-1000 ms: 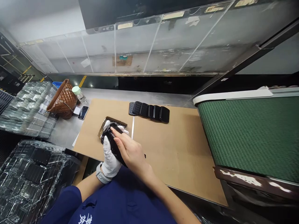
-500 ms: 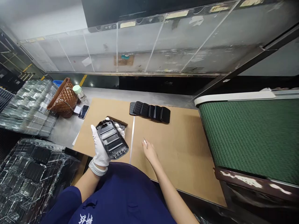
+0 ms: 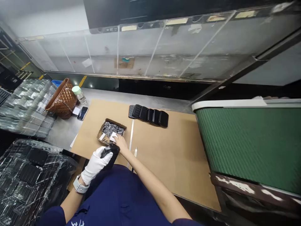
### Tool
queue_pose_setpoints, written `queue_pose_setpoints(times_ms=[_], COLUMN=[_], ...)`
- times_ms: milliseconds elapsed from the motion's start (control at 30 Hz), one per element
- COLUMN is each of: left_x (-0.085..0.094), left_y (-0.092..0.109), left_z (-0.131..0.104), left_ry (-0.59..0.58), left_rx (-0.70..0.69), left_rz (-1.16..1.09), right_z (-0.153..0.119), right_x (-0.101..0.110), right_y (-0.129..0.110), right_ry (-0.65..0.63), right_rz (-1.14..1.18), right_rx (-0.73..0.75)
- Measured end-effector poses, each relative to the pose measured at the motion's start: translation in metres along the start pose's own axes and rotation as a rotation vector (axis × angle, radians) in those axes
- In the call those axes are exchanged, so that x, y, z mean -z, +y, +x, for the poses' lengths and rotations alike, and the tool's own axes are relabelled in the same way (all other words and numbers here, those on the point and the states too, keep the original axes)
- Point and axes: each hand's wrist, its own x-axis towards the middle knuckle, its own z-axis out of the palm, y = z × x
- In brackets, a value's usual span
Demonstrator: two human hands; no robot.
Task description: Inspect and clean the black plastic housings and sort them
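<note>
Cardboard-covered bench (image 3: 164, 157); right hand (image 3: 120, 142) at parts box (image 3: 111, 129).

Quilted brown handbag (image 3: 62, 99), ribbed green belt (image 3: 249, 144)

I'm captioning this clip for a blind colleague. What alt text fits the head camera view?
A person's gloved left hand holds a black plastic part while the bare right hand reaches into a small cardboard box of small metal pieces. A row of black parts lies farther back on the cardboard-covered bench, beside a green conveyor belt.
</note>
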Motion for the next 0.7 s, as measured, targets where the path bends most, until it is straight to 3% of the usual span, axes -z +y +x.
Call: queue_pose_setpoints(times_ms=[167, 333, 433, 533, 700], left_x=[0.014, 0.022, 0.021, 0.014, -0.005], left_y=[0.006, 0.005, 0.001, -0.003, -0.004], left_z=[-0.006, 0.004, 0.015, 0.029, 0.044], left_ry=[0.070, 0.130, 0.119, 0.086, 0.000], left_rx=[-0.171, -0.210, -0.206, -0.198, -0.205], left_rz=[0.171, 0.136, 0.084, 0.081, 0.023], right_z=[0.020, 0.021, 0.004, -0.029, -0.067], right_x=[-0.005, 0.024, 0.054, 0.078, 0.096], right_y=[-0.003, -0.002, -0.011, -0.032, -0.075], right_ry=[-0.065, -0.018, 0.069, 0.181, 0.429], right_rz=[-0.027, 0.043, 0.216, 0.449, 0.228], right_rx=[0.025, 0.051, 0.102, 0.231, 0.425])
